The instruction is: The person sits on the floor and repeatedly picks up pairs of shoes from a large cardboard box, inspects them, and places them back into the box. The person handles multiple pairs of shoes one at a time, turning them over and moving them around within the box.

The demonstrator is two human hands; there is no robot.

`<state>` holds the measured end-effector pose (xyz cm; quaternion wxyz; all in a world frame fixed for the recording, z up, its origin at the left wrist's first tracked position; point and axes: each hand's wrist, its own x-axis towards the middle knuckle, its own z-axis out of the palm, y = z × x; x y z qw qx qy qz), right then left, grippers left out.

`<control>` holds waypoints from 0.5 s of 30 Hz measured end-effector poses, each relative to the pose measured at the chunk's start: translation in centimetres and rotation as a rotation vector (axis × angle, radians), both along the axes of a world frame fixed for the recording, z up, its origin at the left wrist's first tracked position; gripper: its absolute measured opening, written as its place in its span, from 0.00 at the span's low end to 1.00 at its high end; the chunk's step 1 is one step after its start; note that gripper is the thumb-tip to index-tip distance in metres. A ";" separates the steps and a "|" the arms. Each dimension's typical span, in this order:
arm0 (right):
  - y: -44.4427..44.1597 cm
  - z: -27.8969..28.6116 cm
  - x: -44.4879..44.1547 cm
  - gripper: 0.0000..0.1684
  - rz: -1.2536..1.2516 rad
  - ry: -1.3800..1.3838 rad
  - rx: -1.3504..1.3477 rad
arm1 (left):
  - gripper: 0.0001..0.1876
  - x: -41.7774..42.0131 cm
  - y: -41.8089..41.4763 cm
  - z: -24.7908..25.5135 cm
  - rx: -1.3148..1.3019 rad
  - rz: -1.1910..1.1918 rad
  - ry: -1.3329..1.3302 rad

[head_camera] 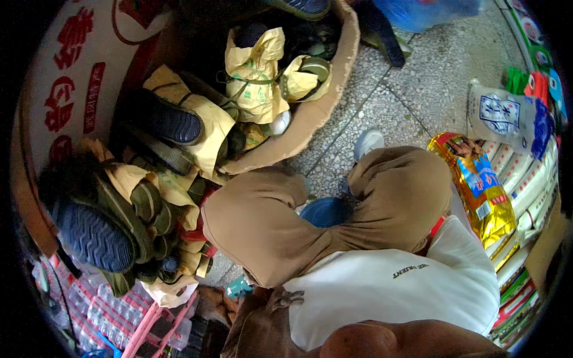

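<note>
Neither of my hands is in view. Before me are my bent knees in brown trousers (259,215) and a white shirt (394,286). A large cardboard box (331,107) with a torn rim stands at the left. Inside it lie several dark green shoes, some wrapped in yellowish paper (256,89) tied with dark cord. One dark blue shoe sole (179,123) faces up on the paper; another blue sole (96,239) with a wavy tread shows at the lower left. A dark shoe (389,40) lies on the floor beyond the box's rim.
Speckled floor tiles (358,98) lie between the box and stacked packages. A gold and red package (483,192) and a white printed bag (506,116) are at the right. A blue plastic bag (425,13) is at the top. Packs of plastic bottles (112,313) sit behind a pink frame (143,329), lower left.
</note>
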<state>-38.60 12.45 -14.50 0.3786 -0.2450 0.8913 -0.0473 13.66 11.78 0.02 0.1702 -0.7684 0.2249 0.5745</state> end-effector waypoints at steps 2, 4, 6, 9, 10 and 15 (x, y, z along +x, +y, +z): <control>0.0 -0.4 -0.6 0.21 -0.029 0.016 0.009 | 0.14 -1.3 -2.1 -0.3 0.025 -0.083 0.004; -0.3 -0.9 -0.6 0.21 -0.018 0.008 0.012 | 0.15 -1.9 -2.0 -0.1 0.044 -0.123 -0.001; 0.1 -0.8 -0.3 0.21 -0.014 0.011 0.015 | 0.15 -2.2 -1.9 -0.3 0.055 -0.182 0.017; 1.4 -1.3 -0.2 0.20 -0.003 0.016 0.007 | 0.16 -2.6 -2.2 -2.4 0.037 -0.296 0.063; 2.2 -1.5 -0.5 0.20 -0.016 0.022 0.017 | 0.16 -2.8 -3.0 -3.6 0.036 -0.362 0.090; 5.0 -2.4 -4.1 0.20 -0.016 0.040 -0.052 | 0.17 -4.6 -7.1 -9.8 -0.083 -0.608 0.178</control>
